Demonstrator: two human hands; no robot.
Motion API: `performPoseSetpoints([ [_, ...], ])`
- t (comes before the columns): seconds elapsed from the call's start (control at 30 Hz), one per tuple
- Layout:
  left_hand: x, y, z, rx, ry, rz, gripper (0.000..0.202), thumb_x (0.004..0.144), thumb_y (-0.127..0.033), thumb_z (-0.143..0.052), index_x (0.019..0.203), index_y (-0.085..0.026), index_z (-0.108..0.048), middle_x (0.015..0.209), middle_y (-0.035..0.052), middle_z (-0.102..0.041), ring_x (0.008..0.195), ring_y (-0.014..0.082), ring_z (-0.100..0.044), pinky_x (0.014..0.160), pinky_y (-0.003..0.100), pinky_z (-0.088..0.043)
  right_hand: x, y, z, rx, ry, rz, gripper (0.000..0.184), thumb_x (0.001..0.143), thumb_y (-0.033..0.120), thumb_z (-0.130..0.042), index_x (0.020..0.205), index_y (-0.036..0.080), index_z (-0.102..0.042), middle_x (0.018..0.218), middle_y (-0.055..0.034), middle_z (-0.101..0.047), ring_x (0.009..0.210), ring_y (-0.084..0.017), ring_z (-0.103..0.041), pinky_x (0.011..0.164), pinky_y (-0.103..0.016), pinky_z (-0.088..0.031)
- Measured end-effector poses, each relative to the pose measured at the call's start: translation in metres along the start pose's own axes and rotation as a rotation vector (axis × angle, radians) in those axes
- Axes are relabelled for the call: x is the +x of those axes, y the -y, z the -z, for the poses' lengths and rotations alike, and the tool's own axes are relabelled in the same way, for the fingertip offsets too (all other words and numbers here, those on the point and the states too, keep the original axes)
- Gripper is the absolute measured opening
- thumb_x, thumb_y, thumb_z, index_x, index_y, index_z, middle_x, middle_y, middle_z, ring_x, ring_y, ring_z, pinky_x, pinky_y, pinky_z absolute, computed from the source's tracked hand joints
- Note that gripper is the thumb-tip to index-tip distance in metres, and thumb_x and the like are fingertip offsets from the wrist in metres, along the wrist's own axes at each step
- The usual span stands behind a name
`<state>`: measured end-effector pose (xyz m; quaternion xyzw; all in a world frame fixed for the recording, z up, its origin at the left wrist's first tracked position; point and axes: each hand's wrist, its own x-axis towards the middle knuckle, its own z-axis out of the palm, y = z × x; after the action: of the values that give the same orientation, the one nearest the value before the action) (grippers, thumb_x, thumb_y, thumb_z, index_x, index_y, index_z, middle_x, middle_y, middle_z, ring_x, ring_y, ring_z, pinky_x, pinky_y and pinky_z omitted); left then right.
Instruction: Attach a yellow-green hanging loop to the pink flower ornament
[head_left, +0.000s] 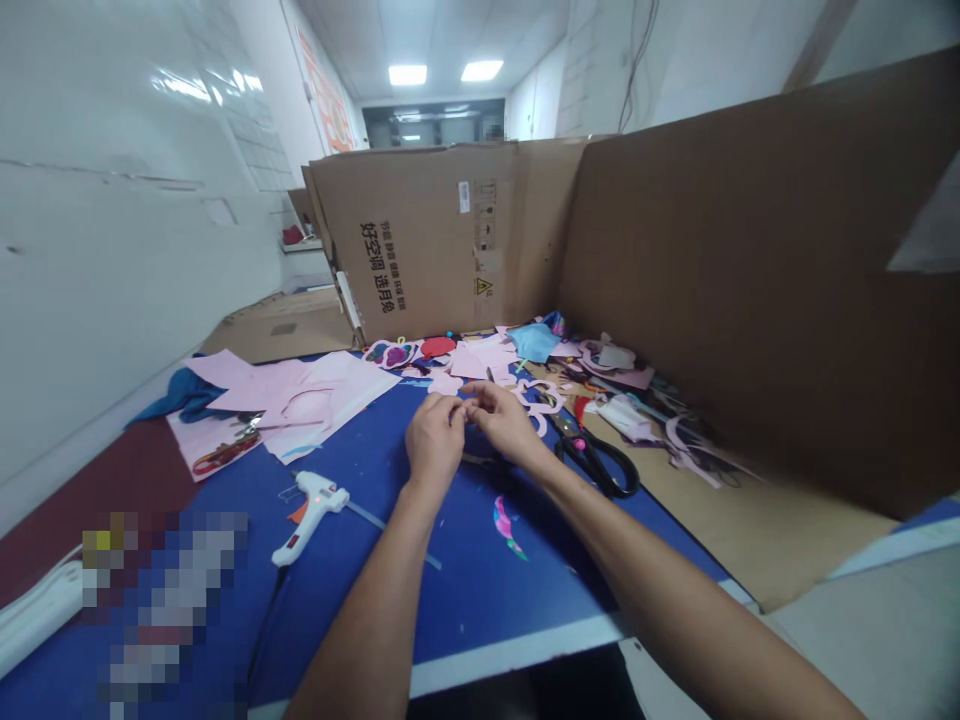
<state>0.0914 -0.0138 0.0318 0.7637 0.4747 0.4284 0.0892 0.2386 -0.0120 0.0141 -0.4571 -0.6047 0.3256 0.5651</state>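
The person's left hand [435,443] and right hand [504,421] hovered close together over a blue table top [465,590] with a white edge, both forearms reaching in from the bottom of the view. The fingers of both hands were curled narrowly and met in a tight pinch around a small pinched item [466,409], held in the air at the middle of the table; it was too small to identify.

Just right of the hands lay black-handled scissors [596,462]. To the left, a white hot glue gun [307,515] rested on the table, and a curled pink-and-teal cutout [506,527] lay nearer the right edge.

Farther left, overlapping pink paper sheets [300,400] lay beside a crumpled blue cloth [184,395]. Ahead, a scattered heap of pink paper scraps [480,358] included a red cutout [439,347] and a piece of teal paper [534,342], with more offcuts [622,415] spreading right over a tan cardboard sheet [750,520].

Upright cardboard panels [442,240] stood behind the heap, and a larger panel [750,280] walled the right side. Beyond them ran a white-walled corridor [431,120] under ceiling lights.
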Motion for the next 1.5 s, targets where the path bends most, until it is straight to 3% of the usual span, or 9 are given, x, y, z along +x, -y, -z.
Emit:
performPoseSetpoints([
  [0.17, 0.005, -0.007, 0.01, 0.296, 0.098, 0.034, 0.02, 0.101, -0.016, -0.058, 0.1, -0.021, -0.078, 0.107, 0.0088, -0.076, 0.097, 0.0241, -0.07, 0.081, 0.033, -0.047, -0.013, 0.011, -0.011, -0.122, -0.023, 0.099, 0.046, 0.083, 0.006, -0.056, 0.123, 0.022, -0.07, 0.112, -0.0071, -0.08, 0.106, -0.024, -0.075, 0.101, -0.041, -0.056],
  [0.27, 0.011, -0.01, 0.018, 0.456, 0.16, 0.06, 0.023, 0.102, -0.015, -0.055, 0.103, -0.019, -0.077, 0.109, 0.0108, -0.076, 0.098, 0.0262, -0.071, 0.079, 0.035, -0.047, -0.02, 0.018, -0.017, -0.211, 0.018, 0.199, 0.055, 0.083, -0.001, -0.051, 0.129, 0.023, -0.069, 0.127, -0.0088, -0.078, 0.121, -0.025, -0.073, 0.108, -0.041, -0.054],
  [0.43, 0.009, -0.008, 0.028, 0.503, 0.19, -0.005, 0.021, 0.103, -0.017, -0.054, 0.101, -0.019, -0.075, 0.106, 0.0097, -0.076, 0.097, 0.0259, -0.071, 0.079, 0.035, -0.047, -0.023, 0.023, -0.017, -0.405, 0.039, 0.267, 0.057, 0.088, 0.0, -0.047, 0.139, 0.021, -0.064, 0.133, -0.0121, -0.077, 0.124, -0.026, -0.073, 0.108, -0.041, -0.056],
  [0.83, -0.01, 0.001, 0.027, 0.42, 0.146, -0.081, 0.025, 0.104, -0.013, -0.048, 0.097, -0.02, -0.071, 0.1, 0.0089, -0.073, 0.096, 0.0248, -0.07, 0.083, 0.035, -0.049, -0.031, 0.036, -0.01, -0.625, 0.114, 0.279, 0.064, 0.089, 0.0, -0.045, 0.149, 0.015, -0.059, 0.134, -0.0151, -0.077, 0.12, -0.029, -0.075, 0.101, -0.04, -0.059],
  [1.17, -0.017, -0.003, 0.026, 0.448, 0.158, -0.015, 0.021, 0.1, -0.011, -0.054, 0.098, -0.023, -0.071, 0.103, 0.0091, -0.074, 0.101, 0.0267, -0.07, 0.082, 0.035, -0.049, -0.035, 0.033, -0.011, -0.682, 0.138, 0.311, 0.062, 0.089, 0.003, -0.048, 0.147, 0.019, -0.062, 0.129, -0.0162, -0.078, 0.114, -0.032, -0.075, 0.096, -0.043, -0.057],
  [1.37, -0.019, -0.005, 0.026, 0.398, 0.12, 0.02, 0.019, 0.096, -0.01, -0.056, 0.096, -0.023, -0.069, 0.104, 0.0094, -0.073, 0.099, 0.0263, -0.068, 0.082, 0.035, -0.048, -0.035, 0.032, -0.01, -0.56, 0.11, 0.316, 0.061, 0.088, 0.005, -0.049, 0.145, 0.021, -0.063, 0.126, -0.0129, -0.079, 0.11, -0.031, -0.075, 0.095, -0.043, -0.056],
  [1.5, -0.016, -0.006, 0.029, 0.273, 0.055, 0.13, 0.016, 0.095, -0.013, -0.059, 0.086, -0.024, -0.064, 0.094, 0.0052, -0.072, 0.086, 0.0222, -0.066, 0.074, 0.033, -0.044, -0.027, 0.03, -0.01, -0.184, 0.031, 0.159, 0.054, 0.085, 0.011, -0.052, 0.136, 0.02, -0.064, 0.107, -0.0082, -0.082, 0.091, -0.024, -0.076, 0.087, -0.039, -0.057],
])
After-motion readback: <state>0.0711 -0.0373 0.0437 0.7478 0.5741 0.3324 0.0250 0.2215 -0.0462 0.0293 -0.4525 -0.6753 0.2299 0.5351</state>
